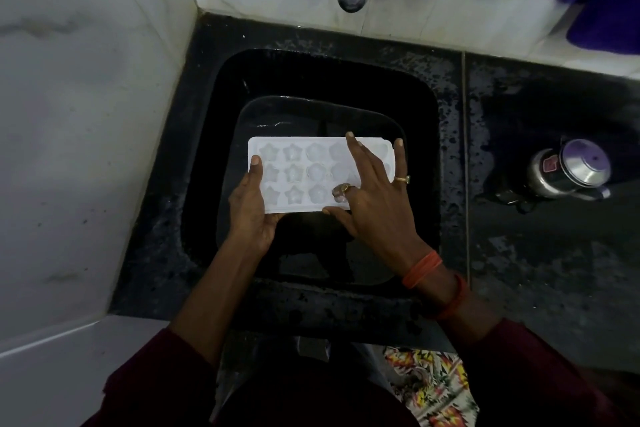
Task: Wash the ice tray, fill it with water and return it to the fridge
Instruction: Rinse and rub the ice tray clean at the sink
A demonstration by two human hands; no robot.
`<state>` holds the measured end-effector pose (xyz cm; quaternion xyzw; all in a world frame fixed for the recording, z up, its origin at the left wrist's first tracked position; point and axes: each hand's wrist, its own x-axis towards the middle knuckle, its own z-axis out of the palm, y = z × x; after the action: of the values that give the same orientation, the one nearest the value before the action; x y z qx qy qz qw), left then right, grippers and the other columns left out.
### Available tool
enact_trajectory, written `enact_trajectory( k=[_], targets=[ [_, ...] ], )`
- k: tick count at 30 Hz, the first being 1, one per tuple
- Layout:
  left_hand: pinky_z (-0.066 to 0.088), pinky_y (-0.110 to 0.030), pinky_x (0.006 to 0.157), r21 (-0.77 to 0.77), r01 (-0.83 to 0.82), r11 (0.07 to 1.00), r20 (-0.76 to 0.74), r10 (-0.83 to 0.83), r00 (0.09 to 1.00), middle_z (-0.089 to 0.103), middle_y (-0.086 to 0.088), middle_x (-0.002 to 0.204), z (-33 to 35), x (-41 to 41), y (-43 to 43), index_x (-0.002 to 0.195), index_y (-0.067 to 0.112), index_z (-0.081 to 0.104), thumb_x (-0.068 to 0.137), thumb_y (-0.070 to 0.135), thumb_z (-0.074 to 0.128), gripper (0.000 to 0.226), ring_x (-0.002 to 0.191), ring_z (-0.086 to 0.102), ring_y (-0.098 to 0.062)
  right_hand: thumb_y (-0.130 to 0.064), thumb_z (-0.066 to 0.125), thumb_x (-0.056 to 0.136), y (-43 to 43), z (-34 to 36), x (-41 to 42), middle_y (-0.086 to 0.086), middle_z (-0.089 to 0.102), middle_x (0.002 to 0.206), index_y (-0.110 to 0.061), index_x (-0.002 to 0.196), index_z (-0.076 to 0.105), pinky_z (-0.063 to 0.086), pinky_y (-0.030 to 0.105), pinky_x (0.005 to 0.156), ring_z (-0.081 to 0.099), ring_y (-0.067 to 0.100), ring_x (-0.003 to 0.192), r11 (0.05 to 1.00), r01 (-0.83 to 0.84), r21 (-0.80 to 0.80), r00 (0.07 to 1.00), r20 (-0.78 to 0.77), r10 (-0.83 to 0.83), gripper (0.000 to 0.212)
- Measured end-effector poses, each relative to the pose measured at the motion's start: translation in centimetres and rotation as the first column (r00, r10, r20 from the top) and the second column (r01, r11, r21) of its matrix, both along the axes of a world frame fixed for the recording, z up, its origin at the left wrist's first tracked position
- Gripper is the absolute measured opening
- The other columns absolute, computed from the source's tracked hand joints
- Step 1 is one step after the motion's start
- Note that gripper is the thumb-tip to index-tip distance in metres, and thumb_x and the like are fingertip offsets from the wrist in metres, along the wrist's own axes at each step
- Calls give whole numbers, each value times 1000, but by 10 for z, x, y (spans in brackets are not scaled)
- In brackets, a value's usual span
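White ice tray (298,170) over black sink (329,76); left hand (251,215) grips end, right hand (377,204) flat atop; steel pot (568,170) aside.

Ice tray (301,172): white translucent plastic, rectangular, three rows of moulded cavities, stars at left and rounder shapes toward the right. Cavities face up, tray roughly level, long axis left-right. Held over the black sink (346,80) basin. Left hand (251,208) grips the near-left corner; right hand (372,198) lies flat across the right end.
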<state>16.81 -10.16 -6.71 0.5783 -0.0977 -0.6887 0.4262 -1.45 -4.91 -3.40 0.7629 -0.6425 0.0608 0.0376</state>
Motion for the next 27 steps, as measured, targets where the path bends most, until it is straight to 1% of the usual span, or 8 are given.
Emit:
enact_trajectory(
  k=[2,6,10,12,15,18,23,27],
  targets=[
    [57,-58,95,3,-4,1000,-1,4,1000,76,-9,118,1,0,-1,127,13,66,98,45,61,43,105,75,-30,-68,33,89,0,-2,1,22,27,162,-23,86,78,-13,57,121,38,32,145,1000,15,12,1000,-1,-15,64],
    [58,-57,94,-1,-8,1000,1,8,1000,76,-9,118,1,2,-3,127,14,66,98,45,62,43,105,75,-29,-64,36,89,-3,-3,1,22,23,163,-21,88,78,-9,61,121,34,33,147,999,-11,46,1000,-6,12,60],
    [56,-58,97,4,-9,1000,-16,9,1000,76,-9,118,-1,4,-4,127,14,66,98,45,62,43,107,74,-30,-60,65,82,-7,-3,-3,18,35,159,-25,85,80,-14,55,122,43,29,141,1000,-24,-16,999,25,25,39],
    [55,-59,97,2,-7,1000,-22,7,1000,76,-10,119,-2,5,-4,127,13,66,97,46,63,44,108,74,-31,-64,58,82,-7,-5,-4,16,40,157,-26,84,79,-10,56,122,46,27,137,999,-16,-42,999,51,19,43],
    [56,-59,97,10,-15,1000,-24,15,1000,76,-10,119,-2,5,-4,128,12,66,97,46,63,46,107,74,-32,-65,43,86,-5,-9,-1,17,38,158,-26,87,79,-6,59,123,41,27,139,999,-12,-33,999,49,14,52],
    [55,-60,97,21,-24,999,-27,24,999,76,-11,119,-3,7,-5,129,11,66,97,46,62,47,108,74,-32,-62,43,91,-2,-14,1,18,39,157,-25,93,78,-3,61,122,41,28,139,1000,-12,-19,999,34,13,51],
    [56,-59,97,20,-35,999,-35,35,999,76,-11,117,-2,8,-7,126,11,67,98,45,63,45,107,74,-32,-58,65,87,-5,-15,-1,13,51,148,-27,91,79,-4,58,123,54,26,131,994,5,-111,998,59,2,34],
    [57,-58,96,5,-21,1000,-35,21,999,77,-10,116,2,7,-9,126,12,67,99,46,61,44,106,74,-31,-51,78,80,-5,-13,-1,11,56,144,-23,86,78,2,59,123,58,25,125,983,-9,-186,995,91,26,29]
  ],
)
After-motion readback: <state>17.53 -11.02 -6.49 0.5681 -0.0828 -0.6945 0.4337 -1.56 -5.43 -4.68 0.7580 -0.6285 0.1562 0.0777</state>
